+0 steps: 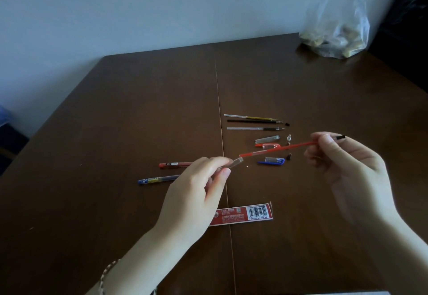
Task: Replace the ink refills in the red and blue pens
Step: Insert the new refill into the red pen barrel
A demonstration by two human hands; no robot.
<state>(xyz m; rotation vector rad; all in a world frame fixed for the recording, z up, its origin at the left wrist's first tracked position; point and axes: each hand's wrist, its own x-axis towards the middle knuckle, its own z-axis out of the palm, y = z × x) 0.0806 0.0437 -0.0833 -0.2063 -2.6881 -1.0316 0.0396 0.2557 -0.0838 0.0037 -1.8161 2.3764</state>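
My right hand pinches a red ink refill near its black-capped tip, holding it above the table. Its far end points at a short clear tube gripped by my left hand; the two ends nearly touch. On the table behind my left hand lie a red pen barrel and a blue pen barrel, both partly hidden by it. A clear cap, a red cap and a blue cap lie under the refill, with small tip pieces beside them.
Three more refills lie side by side further back on the dark wooden table. A red refill package lies near my left wrist. A clear plastic bag stands at the back right corner against the wall.
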